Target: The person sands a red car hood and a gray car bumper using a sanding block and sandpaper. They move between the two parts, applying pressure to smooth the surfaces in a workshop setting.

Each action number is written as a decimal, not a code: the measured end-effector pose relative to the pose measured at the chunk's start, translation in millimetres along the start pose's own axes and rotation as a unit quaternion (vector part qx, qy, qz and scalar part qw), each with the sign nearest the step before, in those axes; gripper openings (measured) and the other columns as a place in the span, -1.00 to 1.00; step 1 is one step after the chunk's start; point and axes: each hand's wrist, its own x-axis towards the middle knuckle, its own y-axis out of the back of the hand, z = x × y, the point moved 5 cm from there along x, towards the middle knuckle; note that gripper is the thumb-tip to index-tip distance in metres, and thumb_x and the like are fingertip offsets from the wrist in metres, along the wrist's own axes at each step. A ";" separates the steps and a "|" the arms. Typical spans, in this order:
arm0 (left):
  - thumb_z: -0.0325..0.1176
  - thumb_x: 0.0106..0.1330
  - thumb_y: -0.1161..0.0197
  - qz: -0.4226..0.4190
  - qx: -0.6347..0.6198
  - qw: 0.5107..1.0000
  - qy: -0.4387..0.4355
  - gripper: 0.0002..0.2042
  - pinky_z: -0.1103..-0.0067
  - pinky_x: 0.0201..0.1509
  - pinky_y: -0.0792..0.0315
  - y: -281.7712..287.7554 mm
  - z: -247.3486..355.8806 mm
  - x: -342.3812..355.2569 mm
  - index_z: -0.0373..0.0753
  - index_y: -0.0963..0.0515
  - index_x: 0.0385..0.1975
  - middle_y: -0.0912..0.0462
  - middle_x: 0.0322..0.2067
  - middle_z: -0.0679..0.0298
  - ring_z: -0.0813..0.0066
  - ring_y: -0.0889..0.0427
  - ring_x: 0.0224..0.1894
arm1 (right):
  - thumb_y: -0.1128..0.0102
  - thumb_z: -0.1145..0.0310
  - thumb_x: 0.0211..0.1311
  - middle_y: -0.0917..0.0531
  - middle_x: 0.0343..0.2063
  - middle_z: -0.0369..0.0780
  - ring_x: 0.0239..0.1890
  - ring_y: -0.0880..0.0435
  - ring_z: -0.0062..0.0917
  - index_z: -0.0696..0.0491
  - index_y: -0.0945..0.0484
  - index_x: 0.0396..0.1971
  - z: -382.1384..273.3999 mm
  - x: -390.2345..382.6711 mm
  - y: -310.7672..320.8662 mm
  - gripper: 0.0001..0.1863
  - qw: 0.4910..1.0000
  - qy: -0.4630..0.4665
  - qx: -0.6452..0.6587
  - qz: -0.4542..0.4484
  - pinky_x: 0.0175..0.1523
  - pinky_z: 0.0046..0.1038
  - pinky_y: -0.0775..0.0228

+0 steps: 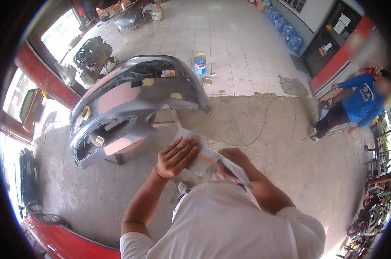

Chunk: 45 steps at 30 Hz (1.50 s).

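My left hand [176,156] lies flat, fingers spread, on top of a pale sheet of sandpaper [204,151] held in front of my chest. My right hand [231,163] grips the sheet's right side, where it is folded or bent downward. The sheet shows whitish and orange patches. A grey car bumper [130,103] with pale filler patches rests on a stand just ahead and to the left, out of reach of both hands.
A paint can [200,64] and a small lid stand on the tiled floor behind the bumper. A cable [264,125] snakes over the concrete. A person in a blue shirt [355,105] sits at right. Red car [61,241] lower left; motorbikes [372,211] at right.
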 end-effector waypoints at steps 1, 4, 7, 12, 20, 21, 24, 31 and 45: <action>-0.49 0.21 -0.36 -0.013 0.002 1.000 -0.012 -0.83 0.29 0.20 -0.59 -0.8 -1.9 0.4 -0.31 -0.71 -0.20 -0.77 -0.16 0.14 0.22 -0.74 0.03 | -0.05 0.01 0.50 -0.58 -0.68 -0.24 -0.78 -0.38 -0.69 0.14 -0.57 -0.27 -2.7 2.1 0.6 -0.56 0.998 0.013 -0.041 0.054 -0.64 -0.58 -0.21; -0.51 0.18 -0.41 -0.002 0.049 0.997 0.067 -0.86 0.33 0.12 -0.62 4.8 -31.2 -13.5 -0.29 -0.71 -0.27 -0.78 -0.22 0.19 0.24 -0.76 -0.04 | -0.09 0.24 0.49 -0.57 -0.69 -0.26 -0.70 -0.42 -0.70 0.11 -0.56 -0.51 -15.2 -2.6 3.7 -0.65 0.982 0.075 -0.045 0.168 -0.56 -0.53 -0.26; -0.50 0.13 -0.46 0.050 0.116 0.945 0.302 -0.83 0.45 -0.15 -0.64 12.8 -68.4 -62.2 -0.20 -0.68 -0.28 -0.75 -0.25 0.22 0.33 -0.77 -0.20 | 0.00 0.27 0.52 -0.56 -0.70 -0.18 -0.79 -0.38 -0.63 0.16 -0.53 -0.42 -20.3 -15.0 26.6 -0.67 0.974 0.137 -0.016 0.182 -0.65 -0.55 -0.21; -0.49 0.08 -0.51 0.049 -0.014 0.859 0.509 -0.83 0.47 -0.41 -0.50 -11.3 -43.6 -151.3 -0.17 -0.69 -0.34 -0.71 -0.37 0.21 0.36 -0.65 -0.52 | 0.14 0.31 0.55 -0.55 -0.69 -0.16 -0.82 -0.34 -0.60 0.14 -0.50 -0.35 8.2 -7.2 38.2 -0.70 0.961 0.169 0.197 0.095 -0.68 -0.56 -0.16; 0.11 0.33 -0.31 0.135 -0.686 0.519 0.493 -0.30 0.38 0.20 -0.42 -57.6 42.9 -109.0 -0.40 -0.43 0.22 -0.46 0.23 0.16 0.33 -0.45 0.25 | 0.02 0.22 0.54 -0.48 -0.68 -0.29 -0.78 -0.29 -0.68 0.08 -0.49 -0.36 34.6 25.3 1.1 -0.71 0.992 -0.034 0.105 0.065 -0.65 -0.60 -0.09; 0.17 0.32 -0.29 0.140 -0.670 0.528 0.503 -0.23 0.36 0.29 -0.35 -50.6 43.5 -92.9 -0.39 -0.36 0.29 -0.39 0.29 0.15 0.32 -0.36 0.33 | -0.05 0.17 0.52 -0.45 -0.68 -0.33 -0.77 -0.27 -0.71 0.08 -0.48 -0.39 48.3 34.6 3.7 -0.69 0.997 -0.056 -0.009 0.062 -0.65 -0.60 -0.08; 0.06 0.40 -0.24 0.138 -0.586 0.511 0.614 -0.26 0.40 0.41 -0.22 -60.8 34.2 -135.1 -0.37 -0.26 0.39 -0.40 0.29 0.14 0.30 -0.36 0.35 | -0.05 0.18 0.51 -0.45 -0.68 -0.35 -0.77 -0.27 -0.73 0.09 -0.52 -0.37 55.9 45.8 -4.4 -0.70 0.992 -0.113 -0.040 0.042 -0.65 -0.60 -0.07; -0.17 0.44 -0.28 0.300 -0.455 0.473 0.693 -0.44 0.49 0.36 -0.24 -47.9 19.5 -163.9 -0.37 -0.33 0.30 -0.48 0.20 0.18 0.36 -0.43 0.24 | 0.01 -0.25 0.42 -0.64 -0.27 -0.14 -0.46 -0.48 -0.58 0.01 -0.40 0.27 58.4 52.0 47.2 -0.31 0.985 -0.024 0.161 0.056 -0.32 -0.46 -0.35; -0.42 0.48 -0.16 0.221 -0.298 0.759 0.535 -0.66 0.48 0.26 -0.37 -30.7 29.7 -83.6 -0.40 -0.44 0.19 -0.57 0.11 0.15 0.35 -0.54 0.13 | -0.42 0.46 0.20 -0.64 -0.05 -0.21 -0.02 -0.63 -0.50 0.15 -0.48 0.09 17.3 61.8 1.7 -0.53 0.974 0.127 0.065 0.175 0.09 -0.39 -0.50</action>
